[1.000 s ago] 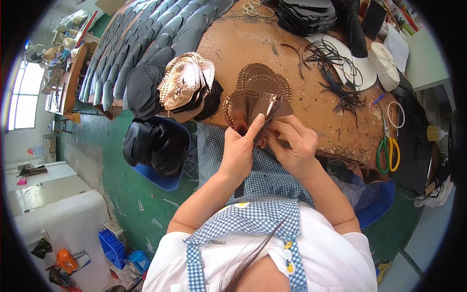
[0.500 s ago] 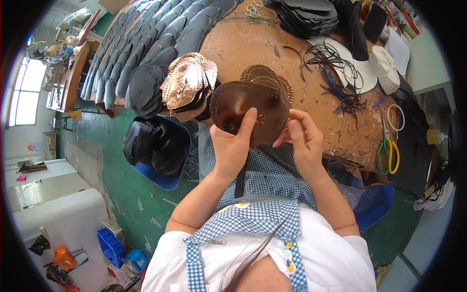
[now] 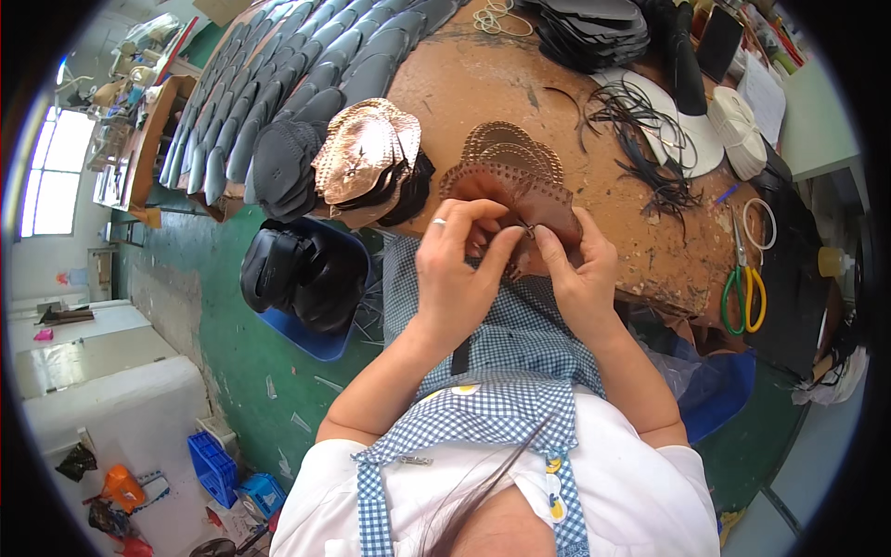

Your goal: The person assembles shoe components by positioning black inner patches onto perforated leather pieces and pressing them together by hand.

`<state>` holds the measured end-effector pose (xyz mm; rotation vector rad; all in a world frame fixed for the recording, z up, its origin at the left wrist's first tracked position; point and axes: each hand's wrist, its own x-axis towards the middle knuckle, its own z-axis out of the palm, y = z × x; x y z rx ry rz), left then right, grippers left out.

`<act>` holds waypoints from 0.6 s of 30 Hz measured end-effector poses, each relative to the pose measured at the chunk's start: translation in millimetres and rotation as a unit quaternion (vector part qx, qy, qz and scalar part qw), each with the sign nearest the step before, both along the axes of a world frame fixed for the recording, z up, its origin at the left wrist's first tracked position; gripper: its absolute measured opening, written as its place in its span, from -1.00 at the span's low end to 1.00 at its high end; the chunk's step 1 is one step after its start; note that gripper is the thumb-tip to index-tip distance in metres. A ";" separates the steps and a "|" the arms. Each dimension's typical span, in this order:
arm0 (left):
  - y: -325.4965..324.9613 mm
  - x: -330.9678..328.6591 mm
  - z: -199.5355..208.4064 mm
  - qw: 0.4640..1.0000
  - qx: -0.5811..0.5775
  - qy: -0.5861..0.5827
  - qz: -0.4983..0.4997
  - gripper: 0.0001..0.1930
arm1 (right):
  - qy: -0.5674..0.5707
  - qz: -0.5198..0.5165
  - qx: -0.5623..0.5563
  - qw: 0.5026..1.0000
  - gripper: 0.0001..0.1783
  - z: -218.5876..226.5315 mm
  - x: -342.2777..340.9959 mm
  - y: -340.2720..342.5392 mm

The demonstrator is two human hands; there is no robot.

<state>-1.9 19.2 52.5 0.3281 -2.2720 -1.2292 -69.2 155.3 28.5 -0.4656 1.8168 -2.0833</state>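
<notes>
A brown leather piece (image 3: pixel 549 201) with holes punched along its edge is bent between my hands at the table's near edge. From its left side, my left hand (image 3: pixel 460 267) grips it, thumb and fingertips closed near the middle. My right hand (image 3: pixel 585 267) holds its right side, the thumb pressed close to the left thumb. Something small and dark shows between the thumbs, too small to name. Just beyond lies a stack of bronze-coloured punched pieces (image 3: pixel 501 139). To the left sits a shiny copper-coloured stack (image 3: pixel 367 153), with dark grey punched pieces (image 3: pixel 281 167) beside it.
Rows of grey shoe-shaped pieces (image 3: pixel 316 56) cover the far left. Black strips (image 3: pixel 650 167), a white cord bundle (image 3: pixel 738 135) and scissors (image 3: pixel 742 288) lie at the right. Below the table's left edge stands a blue bin (image 3: pixel 329 348) holding black pieces (image 3: pixel 302 278).
The leather piece has gone from lying smooth side up to being bent, its reddish-brown face showing. My left hand has shifted its grip, and both thumbs have come together at the middle.
</notes>
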 end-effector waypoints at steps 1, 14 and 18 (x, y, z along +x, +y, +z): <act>0.8 -0.6 -1.8 0.999 0.031 -0.018 -0.003 -0.85 | 0.041 0.000 0.019 0.999 -0.76 3.2 1.0 0.1; -2.6 -1.0 -20.3 0.998 -0.024 0.026 0.044 -0.90 | 0.056 0.064 0.059 0.995 -0.76 6.8 2.7 -4.2; -13.4 0.8 -7.9 0.997 0.063 -0.036 -0.003 -0.89 | 0.011 0.051 0.034 0.998 -0.78 6.0 3.7 -1.5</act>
